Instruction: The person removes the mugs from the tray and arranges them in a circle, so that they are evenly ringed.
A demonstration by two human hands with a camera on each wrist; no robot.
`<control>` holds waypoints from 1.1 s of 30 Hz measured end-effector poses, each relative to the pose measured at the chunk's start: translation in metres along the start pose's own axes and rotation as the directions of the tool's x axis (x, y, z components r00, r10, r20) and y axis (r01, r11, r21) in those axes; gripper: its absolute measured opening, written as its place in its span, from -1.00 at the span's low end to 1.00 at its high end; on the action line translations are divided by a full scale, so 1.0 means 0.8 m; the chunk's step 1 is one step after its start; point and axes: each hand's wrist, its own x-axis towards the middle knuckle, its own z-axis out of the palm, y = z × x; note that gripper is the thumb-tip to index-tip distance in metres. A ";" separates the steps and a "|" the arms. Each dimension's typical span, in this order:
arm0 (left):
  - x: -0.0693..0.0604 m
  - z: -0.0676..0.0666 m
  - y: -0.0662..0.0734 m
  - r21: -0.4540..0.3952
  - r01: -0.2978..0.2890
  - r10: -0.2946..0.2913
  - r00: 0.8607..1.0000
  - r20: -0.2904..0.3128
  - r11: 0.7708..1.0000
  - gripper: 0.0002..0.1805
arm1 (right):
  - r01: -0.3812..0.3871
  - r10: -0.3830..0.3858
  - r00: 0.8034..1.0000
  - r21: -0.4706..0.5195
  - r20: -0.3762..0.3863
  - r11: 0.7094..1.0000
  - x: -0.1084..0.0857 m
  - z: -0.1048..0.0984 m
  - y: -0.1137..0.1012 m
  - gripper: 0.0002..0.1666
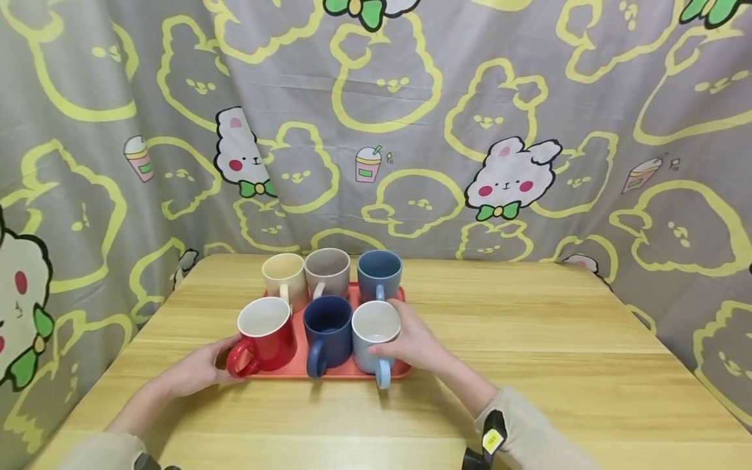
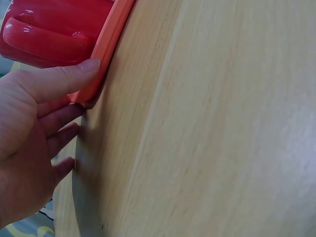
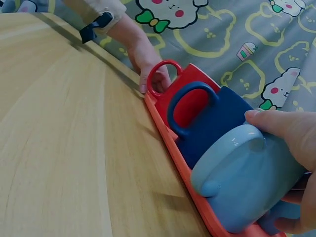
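My left hand pinched the coral tray at its seven o'clock corner; my right hand gripped the light-blue mug at five o'clock, where a sideways shove risked toppling the navy mug.

From my station I see three front mugs on the tray, three rear mugs behind, probably on it too; counter beneath, curtain beyond.

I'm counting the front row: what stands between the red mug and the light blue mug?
The dark blue mug stands between the red mug and the light blue mug, as the head view shows; the right wrist view agrees.
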 end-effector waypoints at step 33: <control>0.000 0.000 -0.003 0.006 -0.015 0.015 1.000 -0.005 1.000 -0.01 | -0.038 0.042 0.996 0.052 -0.079 0.998 0.001 0.009 0.012 -0.06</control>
